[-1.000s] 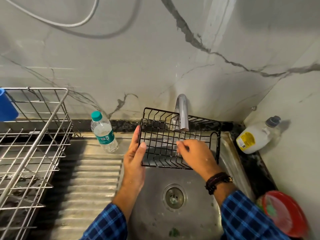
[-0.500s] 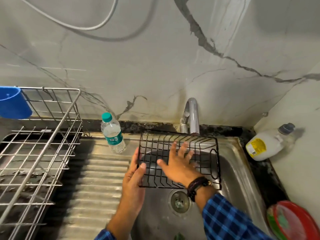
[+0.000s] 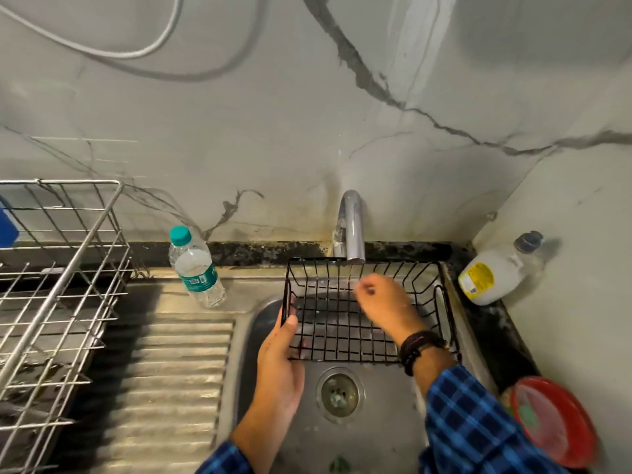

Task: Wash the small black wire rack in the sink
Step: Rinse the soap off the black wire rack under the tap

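- Now: rack (image 3: 345,323) lies nearly level, open side up, low over the sink (image 3: 383,429); its far rim sits just under the tap (image 3: 352,230) spout, its near rim above the drain (image 3: 338,393)
- Left hand (image 3: 278,360) holds the rack's near-left corner; thumb over the rim wire, fingers curled underneath, so clamped on the wire
- Right hand (image 3: 388,307) is inside the rack, reaching toward the far wall below the spout; fingers (image 3: 367,290) drawn in and bunched, motion-blurred; cannot tell whether they pinch a wire or only rub along it
- Change from half a second ago: right hand then lay flat on the base grid with fingers spread; it has since closed up and slid toward the far side; left-hand grip unchanged
- Change from a second ago: rack then stood tilted up with the spout showing in front of its grid; it has since been lowered and flattened into the basin
- Reading: scrubbing by bare hand has moved on from the base grid to the far wall wires; probably mid-wash, near wall and side loops not yet visibly covered
- Water flow: faint streak below the spout only; cannot say whether the tap runs
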